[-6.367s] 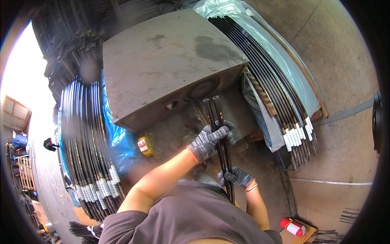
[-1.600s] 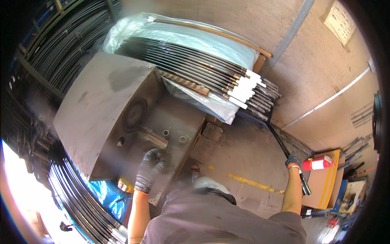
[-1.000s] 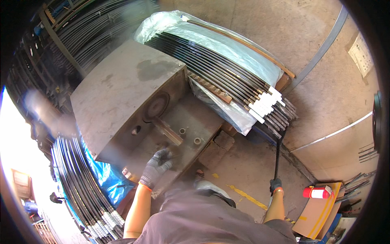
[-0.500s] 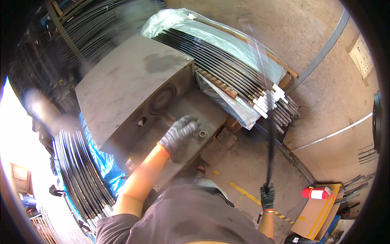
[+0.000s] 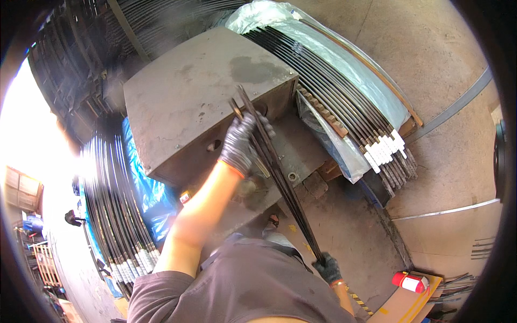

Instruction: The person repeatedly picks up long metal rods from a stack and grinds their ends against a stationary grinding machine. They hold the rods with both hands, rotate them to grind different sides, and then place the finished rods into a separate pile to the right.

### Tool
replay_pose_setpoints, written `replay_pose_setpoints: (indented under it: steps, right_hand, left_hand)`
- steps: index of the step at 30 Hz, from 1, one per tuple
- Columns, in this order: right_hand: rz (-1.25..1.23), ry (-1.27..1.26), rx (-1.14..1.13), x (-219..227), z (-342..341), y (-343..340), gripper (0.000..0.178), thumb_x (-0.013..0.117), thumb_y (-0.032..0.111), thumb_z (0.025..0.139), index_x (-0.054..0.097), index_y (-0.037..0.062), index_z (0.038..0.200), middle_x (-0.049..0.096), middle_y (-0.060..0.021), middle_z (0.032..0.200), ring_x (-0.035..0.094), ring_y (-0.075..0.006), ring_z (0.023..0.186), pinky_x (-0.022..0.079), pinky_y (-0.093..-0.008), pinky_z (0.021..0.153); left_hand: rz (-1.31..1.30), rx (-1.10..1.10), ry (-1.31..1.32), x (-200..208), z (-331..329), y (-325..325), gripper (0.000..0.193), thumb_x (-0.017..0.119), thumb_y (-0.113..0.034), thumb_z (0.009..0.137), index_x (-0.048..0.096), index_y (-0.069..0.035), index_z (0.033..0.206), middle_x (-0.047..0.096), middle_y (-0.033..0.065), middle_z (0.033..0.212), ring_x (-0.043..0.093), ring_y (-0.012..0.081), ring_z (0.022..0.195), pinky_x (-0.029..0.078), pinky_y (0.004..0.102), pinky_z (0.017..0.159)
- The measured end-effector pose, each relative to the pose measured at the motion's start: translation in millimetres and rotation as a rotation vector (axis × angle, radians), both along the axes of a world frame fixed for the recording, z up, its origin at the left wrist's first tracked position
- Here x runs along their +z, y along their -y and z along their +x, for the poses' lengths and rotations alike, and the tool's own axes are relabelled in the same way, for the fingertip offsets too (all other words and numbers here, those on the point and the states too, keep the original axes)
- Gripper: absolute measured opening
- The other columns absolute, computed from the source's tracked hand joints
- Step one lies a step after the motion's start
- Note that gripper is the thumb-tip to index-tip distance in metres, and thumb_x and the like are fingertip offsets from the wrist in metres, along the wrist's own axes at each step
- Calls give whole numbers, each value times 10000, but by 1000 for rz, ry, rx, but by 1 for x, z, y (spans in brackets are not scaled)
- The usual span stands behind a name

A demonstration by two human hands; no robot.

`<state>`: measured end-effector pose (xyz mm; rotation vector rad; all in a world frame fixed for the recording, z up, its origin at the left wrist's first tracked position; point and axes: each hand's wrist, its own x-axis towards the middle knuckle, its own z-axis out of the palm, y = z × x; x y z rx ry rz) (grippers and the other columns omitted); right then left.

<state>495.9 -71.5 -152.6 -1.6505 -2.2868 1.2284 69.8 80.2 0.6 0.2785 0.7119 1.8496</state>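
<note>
The left hand (image 5: 243, 141), in a grey knitted glove, is closed around a few thin black rods (image 5: 291, 199) near their upper ends. The right hand (image 5: 327, 269), in a dark glove, is curled about their lower end; its exact finger closure is hard to tell. The rods slant across in front of the person, their tips spread a little apart beside the metal box (image 5: 204, 81) and their lower end out by the person's right side.

They look stiff and hard, probably metal, with perhaps some spring along their length. A few together should be manageable, though long enough to swing if held at one end only. The smooth finish may let them slide against each other, so the wide two-handed grip seems sound; closing the fingers around the whole bunch should limit splaying. Nothing suggests they are fragile.

Further out, the right stack (image 5: 323, 81) lies beside clear plastic (image 5: 264, 13), and the left stack (image 5: 107, 199) beside a blue sheet (image 5: 151, 191). Both carry white bands near their lower ends; any writing there is too small to read. A small package (image 5: 184, 197) has a red-and-white face, also illegible. The red fire extinguisher (image 5: 410, 281) on cardboard (image 5: 406, 309) bears a white label, unreadable from here.
</note>
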Motion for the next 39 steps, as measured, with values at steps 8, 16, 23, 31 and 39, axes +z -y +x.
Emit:
replay_pose_setpoints:
  steps: [8, 16, 23, 31, 39]
  right_hand:
    - [-168, -314, -4, -14, -105, -57, 216, 528, 253, 840, 521, 53, 920, 586, -184, 671, 581, -367, 630, 440, -437, 543]
    - [16, 24, 187, -35, -107, -92, 228, 507, 276, 838, 527, 55, 890, 575, -199, 638, 569, -376, 597, 436, -466, 530]
    - [-66, 15, 251, -3, -123, -116, 236, 496, 291, 856, 535, 59, 867, 579, -151, 605, 570, -311, 533, 448, -423, 511]
    - [-698, -527, -206, 7, -187, -151, 198, 487, 254, 894, 524, 75, 819, 574, -50, 643, 517, -130, 489, 409, -264, 443]
    - [-680, -488, -130, -3, -212, -165, 193, 514, 234, 872, 550, 69, 778, 558, -31, 598, 497, -109, 462, 392, -262, 416]
  left_hand:
    - [-413, 65, -18, -80, 40, 29, 98, 568, -113, 829, 508, -57, 883, 582, 97, 763, 597, 218, 644, 535, 349, 569]
    - [-888, 70, -27, -124, 2, 27, 151, 633, -209, 802, 585, -69, 773, 520, 30, 620, 425, 118, 448, 354, 232, 384]
    - [-746, 1, -115, -159, -3, 7, 150, 690, -157, 740, 599, -55, 679, 519, 35, 519, 416, 135, 356, 332, 269, 329]
    - [-936, 78, -208, -160, -2, 0, 192, 722, -214, 712, 606, -60, 708, 557, 46, 611, 416, 151, 406, 348, 283, 367]
    - [-930, 130, -203, -155, -1, 1, 191, 725, -207, 705, 597, -65, 697, 530, 35, 590, 410, 145, 420, 335, 276, 356]
